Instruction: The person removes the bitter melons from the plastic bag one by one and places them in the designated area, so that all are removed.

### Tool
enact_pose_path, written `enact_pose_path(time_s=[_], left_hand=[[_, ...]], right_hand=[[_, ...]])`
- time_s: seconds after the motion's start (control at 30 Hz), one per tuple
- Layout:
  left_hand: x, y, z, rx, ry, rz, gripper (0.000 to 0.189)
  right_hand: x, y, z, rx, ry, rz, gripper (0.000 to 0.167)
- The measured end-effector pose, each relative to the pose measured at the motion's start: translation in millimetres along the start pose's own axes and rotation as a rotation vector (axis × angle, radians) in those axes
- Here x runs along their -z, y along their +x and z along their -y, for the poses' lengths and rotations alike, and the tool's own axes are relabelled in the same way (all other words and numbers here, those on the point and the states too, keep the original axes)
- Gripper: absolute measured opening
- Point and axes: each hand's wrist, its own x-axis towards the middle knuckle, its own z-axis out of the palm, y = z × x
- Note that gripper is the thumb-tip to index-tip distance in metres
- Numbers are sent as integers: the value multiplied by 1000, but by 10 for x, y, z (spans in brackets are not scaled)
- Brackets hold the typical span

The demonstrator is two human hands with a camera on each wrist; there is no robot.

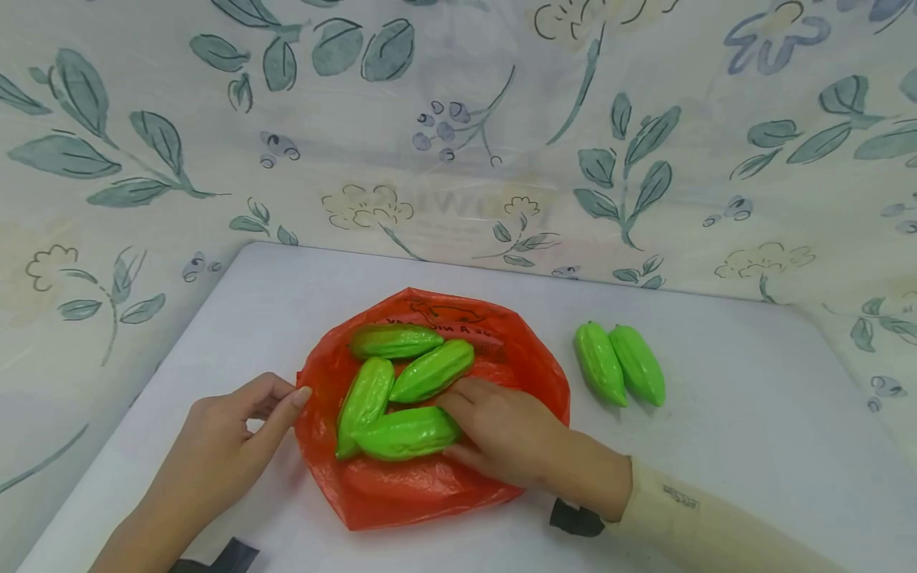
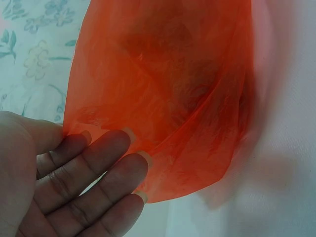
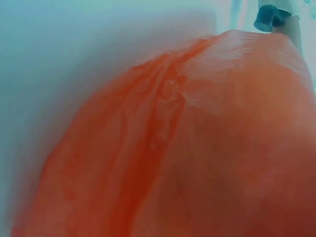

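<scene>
A red plastic bag [image 1: 423, 497] lies wide open, with several glossy, ridged green gourds inside. My left hand [image 1: 225, 438] pinches the bag's left rim between thumb and fingers; in the left wrist view its other fingers lie against the thin plastic. Reaching into the bag from the right, my right hand [image 1: 509, 430] grips the right end of the front gourd [image 1: 408, 434], thumb below and fingers above. Behind that one are an upright-lying gourd [image 1: 367, 398], a slanted gourd [image 1: 433, 371] and a darker gourd [image 1: 396, 341]. The bag's side [image 3: 197, 163] hides the right hand in the right wrist view.
Two more green gourds [image 1: 600, 364] lie side by side on the white table [image 1: 752, 430], right of the bag. A floral cloth [image 1: 458, 143] rises behind the table's back edge. Dark straps [image 1: 576, 517] show near both wrists.
</scene>
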Motion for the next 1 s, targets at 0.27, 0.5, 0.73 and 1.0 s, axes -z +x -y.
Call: enact_pose_path(time_s=[0.27,0.5,0.73,1.0], left_hand=[[-7,-2,4,12,0,4,17],[-18,-6,8,17,-3,6,17],[-17,-6,5,20,2,6,17],[-20,-4,2,21,4,3,16]], right_hand=[[101,-93,-7,-1,10,-29,54],[175,-199,-9,10,-8,-90,54],[243,-282,-7,-13,-10,-134,52],[298,-419,-26,-87,1,-160,53]])
